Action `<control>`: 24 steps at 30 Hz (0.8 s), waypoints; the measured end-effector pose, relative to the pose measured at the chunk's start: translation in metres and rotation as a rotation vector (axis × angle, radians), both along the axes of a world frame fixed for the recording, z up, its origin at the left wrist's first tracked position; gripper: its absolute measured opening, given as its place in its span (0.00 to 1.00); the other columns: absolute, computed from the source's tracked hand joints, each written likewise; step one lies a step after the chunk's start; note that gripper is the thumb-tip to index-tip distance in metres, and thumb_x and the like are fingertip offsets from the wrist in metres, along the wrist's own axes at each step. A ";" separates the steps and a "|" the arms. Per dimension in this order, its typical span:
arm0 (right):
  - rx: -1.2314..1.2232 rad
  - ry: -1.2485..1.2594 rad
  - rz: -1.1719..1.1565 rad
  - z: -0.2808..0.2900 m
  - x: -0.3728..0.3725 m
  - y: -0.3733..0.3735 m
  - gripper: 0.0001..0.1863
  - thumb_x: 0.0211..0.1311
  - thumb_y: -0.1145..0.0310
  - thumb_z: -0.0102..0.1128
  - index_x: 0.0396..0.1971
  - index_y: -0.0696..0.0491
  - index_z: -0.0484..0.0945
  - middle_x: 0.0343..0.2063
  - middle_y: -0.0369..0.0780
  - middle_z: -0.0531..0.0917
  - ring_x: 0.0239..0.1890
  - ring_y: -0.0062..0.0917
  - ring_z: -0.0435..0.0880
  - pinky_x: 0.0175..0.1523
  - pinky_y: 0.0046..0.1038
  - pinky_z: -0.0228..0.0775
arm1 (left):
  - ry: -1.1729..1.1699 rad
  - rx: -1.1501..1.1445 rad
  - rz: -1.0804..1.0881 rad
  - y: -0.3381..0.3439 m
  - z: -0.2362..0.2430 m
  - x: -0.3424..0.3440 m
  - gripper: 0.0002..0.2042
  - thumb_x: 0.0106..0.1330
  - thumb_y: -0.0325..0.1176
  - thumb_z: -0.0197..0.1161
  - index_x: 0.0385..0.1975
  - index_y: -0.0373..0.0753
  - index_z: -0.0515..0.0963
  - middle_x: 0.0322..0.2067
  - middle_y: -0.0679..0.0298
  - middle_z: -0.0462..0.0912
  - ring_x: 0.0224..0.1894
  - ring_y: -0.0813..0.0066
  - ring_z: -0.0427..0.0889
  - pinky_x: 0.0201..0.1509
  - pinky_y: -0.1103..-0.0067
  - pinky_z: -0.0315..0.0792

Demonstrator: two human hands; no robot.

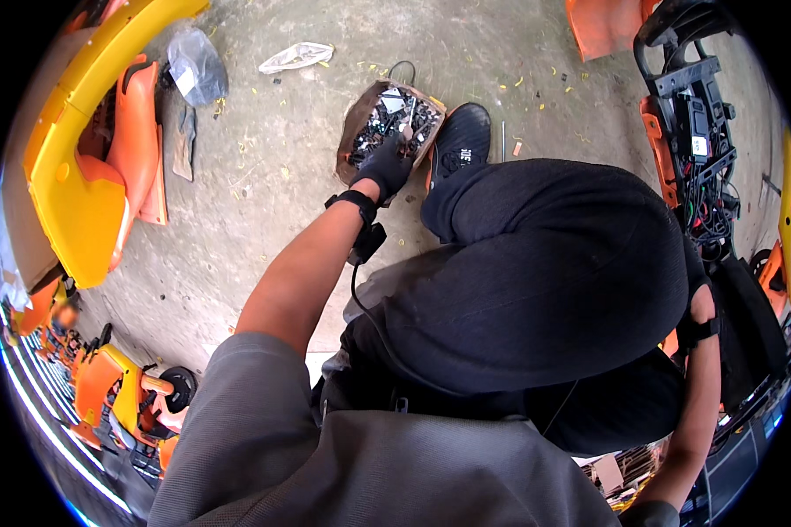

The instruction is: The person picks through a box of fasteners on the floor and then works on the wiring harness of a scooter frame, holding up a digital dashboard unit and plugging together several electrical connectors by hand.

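Observation:
In a black glove, my left hand (pixel 387 167) reaches into a small open cardboard box (pixel 350 132) on the floor. Its fingers look bent and drawn together among small dark and silvery hardware (pixel 422 114) heaped inside. Whatever they grip is too small to make out. A pale, flat piece (pixel 393 102) lies on top of the heap. Over on the right, beside my raised knee, my right hand (pixel 696 270) also wears a black glove. My leg hides most of it, and its fingers do not show. It is nearest to a black frame with wiring (pixel 710 202).
My black shoe (pixel 462 140) stands against the box's right side. Yellow (pixel 79 211) and orange (pixel 132 132) body panels stand at left, near a clear plastic bag (pixel 196 66) and a glove (pixel 185 145). A white bag (pixel 296 58) lies beyond; yellow scraps dot the concrete floor (pixel 264 202).

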State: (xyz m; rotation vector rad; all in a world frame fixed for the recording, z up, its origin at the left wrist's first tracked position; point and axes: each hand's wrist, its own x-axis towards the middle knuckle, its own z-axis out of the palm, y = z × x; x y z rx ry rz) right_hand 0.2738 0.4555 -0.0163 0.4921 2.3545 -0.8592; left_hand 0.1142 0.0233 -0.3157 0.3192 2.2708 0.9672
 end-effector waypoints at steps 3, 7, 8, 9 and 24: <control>-0.016 0.015 0.006 -0.001 0.001 0.001 0.05 0.59 0.73 0.57 0.33 0.58 0.77 0.29 0.43 0.82 0.34 0.29 0.80 0.41 0.28 0.69 | -0.072 -0.084 -0.068 -0.005 0.005 -0.002 0.16 0.61 0.41 0.56 0.42 0.36 0.77 0.40 0.46 0.80 0.46 0.46 0.78 0.52 0.64 0.71; 0.006 0.078 0.017 0.003 0.000 -0.007 0.04 0.59 0.73 0.55 0.32 0.58 0.76 0.29 0.45 0.81 0.34 0.33 0.80 0.40 0.30 0.69 | -0.148 -0.264 -0.159 -0.011 0.005 0.000 0.16 0.60 0.44 0.56 0.35 0.37 0.81 0.33 0.46 0.82 0.40 0.48 0.81 0.47 0.65 0.74; 0.023 0.077 0.036 0.004 -0.001 -0.009 0.04 0.59 0.74 0.55 0.32 0.58 0.76 0.29 0.46 0.81 0.34 0.34 0.80 0.40 0.31 0.69 | -0.198 -0.266 -0.100 -0.013 0.010 0.002 0.16 0.60 0.44 0.56 0.34 0.37 0.81 0.33 0.46 0.82 0.39 0.49 0.81 0.47 0.66 0.74; 0.041 0.077 0.056 0.006 -0.003 -0.011 0.04 0.59 0.74 0.55 0.32 0.58 0.76 0.29 0.46 0.80 0.34 0.35 0.80 0.40 0.31 0.69 | -0.248 -0.268 -0.039 -0.013 0.016 0.003 0.16 0.59 0.44 0.55 0.33 0.38 0.82 0.33 0.47 0.82 0.38 0.50 0.82 0.46 0.66 0.75; 0.084 0.057 0.060 0.003 0.002 -0.004 0.04 0.57 0.74 0.55 0.32 0.58 0.76 0.29 0.48 0.79 0.34 0.37 0.79 0.40 0.32 0.68 | -0.238 -0.090 -0.225 -0.018 0.019 0.007 0.13 0.60 0.36 0.52 0.37 0.40 0.82 0.29 0.49 0.83 0.30 0.55 0.83 0.39 0.68 0.76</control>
